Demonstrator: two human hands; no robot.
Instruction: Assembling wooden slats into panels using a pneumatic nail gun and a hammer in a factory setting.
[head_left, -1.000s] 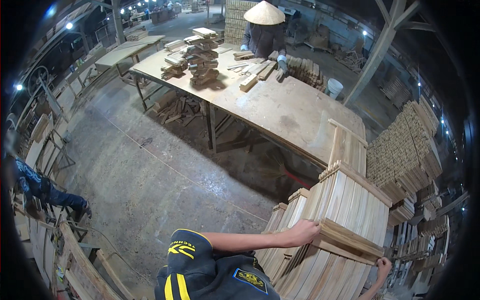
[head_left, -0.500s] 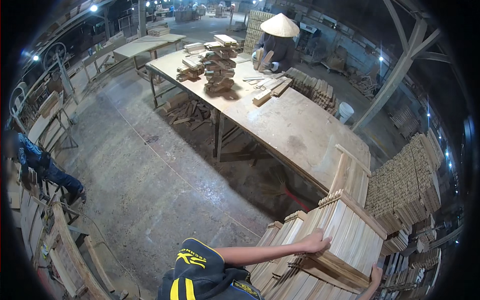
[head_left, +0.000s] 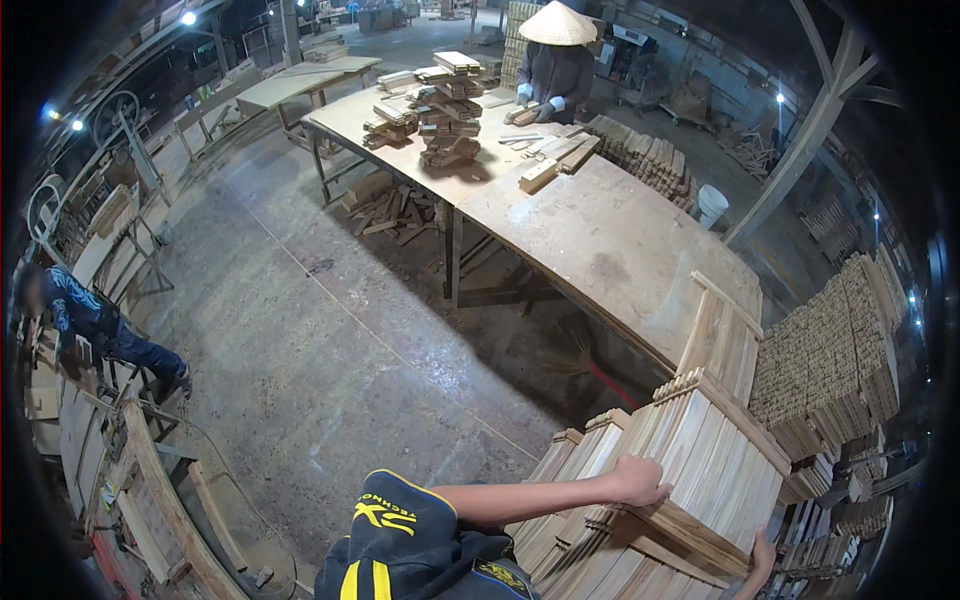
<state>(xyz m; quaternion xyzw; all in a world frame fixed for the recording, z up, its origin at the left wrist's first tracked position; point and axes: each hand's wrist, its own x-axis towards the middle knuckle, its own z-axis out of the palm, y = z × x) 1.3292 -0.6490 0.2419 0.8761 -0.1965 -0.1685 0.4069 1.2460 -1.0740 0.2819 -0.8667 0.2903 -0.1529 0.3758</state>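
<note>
At lower right, the left hand point(head_left: 640, 482), fingers curled, has shifted up the slatted panel point(head_left: 712, 475), likely steadying it, while whether the right hand point(head_left: 763, 558) pinches is unclear.

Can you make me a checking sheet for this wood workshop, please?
Surface: plywood table, stained, with stacked wood pieces at its far end.
Job's things: stacked slatted wooden panels before the wearer.
Clutter: offcuts and a red-handled broom on the floor.
Hands: left hand touches the stack's near edge; right hand is at its right corner.
Cables: thin cord-like line on the floor, lower left; can't confirm a cable.
Surroundings: conical-hatted co-worker; white bucket.
</note>
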